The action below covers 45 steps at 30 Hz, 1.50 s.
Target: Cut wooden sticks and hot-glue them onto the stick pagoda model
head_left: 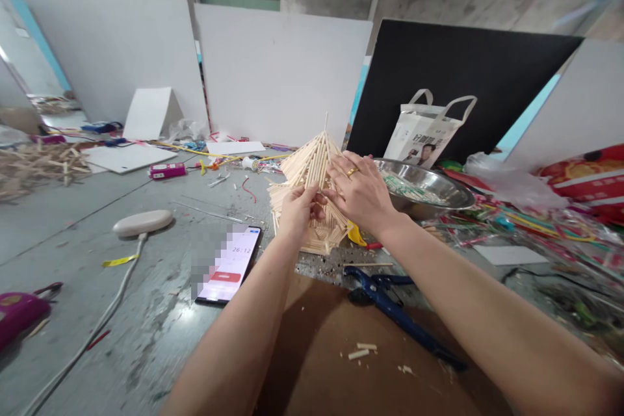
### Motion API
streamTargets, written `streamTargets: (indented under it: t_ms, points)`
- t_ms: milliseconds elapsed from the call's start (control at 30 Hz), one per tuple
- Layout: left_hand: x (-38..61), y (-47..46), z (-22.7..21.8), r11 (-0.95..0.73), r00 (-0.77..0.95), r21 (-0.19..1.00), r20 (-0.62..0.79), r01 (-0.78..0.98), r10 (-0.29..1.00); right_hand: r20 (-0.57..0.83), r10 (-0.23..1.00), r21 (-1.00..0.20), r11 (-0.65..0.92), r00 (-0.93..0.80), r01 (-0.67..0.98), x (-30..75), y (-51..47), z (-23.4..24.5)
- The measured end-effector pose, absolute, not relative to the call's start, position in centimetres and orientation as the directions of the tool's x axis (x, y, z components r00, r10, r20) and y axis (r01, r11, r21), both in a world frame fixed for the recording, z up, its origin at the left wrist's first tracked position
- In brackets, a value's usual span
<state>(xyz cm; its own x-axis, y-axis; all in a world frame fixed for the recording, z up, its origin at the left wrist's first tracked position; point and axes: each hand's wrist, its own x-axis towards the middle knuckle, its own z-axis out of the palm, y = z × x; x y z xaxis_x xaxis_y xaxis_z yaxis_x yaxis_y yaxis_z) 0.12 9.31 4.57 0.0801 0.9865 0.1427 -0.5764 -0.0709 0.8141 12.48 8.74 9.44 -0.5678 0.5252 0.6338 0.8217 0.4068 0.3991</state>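
A small model made of thin wooden sticks [307, 166], shaped like a peaked roof over a stacked base, stands on the grey floor in front of me. My left hand [298, 209] grips its front face, fingers curled and pinched on the sticks. My right hand [359, 190], with a ring on one finger, lies on the right slope, fingertips pressing the sticks near my left thumb. A single stick pokes up from the peak.
A phone [230, 263] with a timer lies at the left, blue pliers [390, 302] on brown cardboard [316, 351] at the right. Behind are a steel bowl [429, 187], a paper bag [428, 130], coloured scraps, a white oval device [142, 222] with cable, and stick piles [34, 166].
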Motion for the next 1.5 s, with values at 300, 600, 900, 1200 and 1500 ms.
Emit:
streamTargets:
  t_ms: [300,600,900,1200,1500]
  points:
    - [0.23,9.50,4.50,-0.061,0.102,0.838,0.138,-0.542,0.985,0.618,0.527,0.393,0.436,-0.584,0.809,12.38,8.61,9.81]
    - [0.13,9.58,4.31,-0.062,0.101,0.836,0.139,-0.545,0.985,0.601,0.534,0.396,0.447,-0.595,0.802,12.38,8.60,10.14]
    - [0.19,9.56,4.35,-0.073,0.103,0.828,0.156,-0.556,0.982,0.602,0.529,0.402,0.448,-0.599,0.799,12.32,8.67,10.11]
    - [0.14,9.50,4.30,-0.083,0.101,0.837,0.163,-0.542,0.982,0.591,0.545,0.402,0.442,-0.595,0.802,12.35,8.52,10.15]
    - [0.23,9.31,4.38,-0.044,0.107,0.834,0.122,-0.550,0.987,0.593,0.541,0.383,0.461,-0.596,0.800,12.56,8.32,9.91]
